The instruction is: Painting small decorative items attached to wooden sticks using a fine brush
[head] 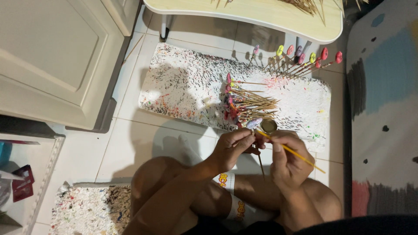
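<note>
My left hand pinches a thin wooden stick topped with a small pale bead-like piece. My right hand grips a slim yellow-handled paintbrush, its tip next to the pale piece. Just beyond my fingers sits a small round brass-coloured pot. A bundle of sticks with pink and red painted tips lies on a speckled white foam board. More sticks with pink, yellow and purple heads stand stuck in the board's far edge.
A pale wooden table with bare sticks on it stands beyond the board. A cream cabinet is at the left, a patterned rug at the right, and another speckled foam board by my knee.
</note>
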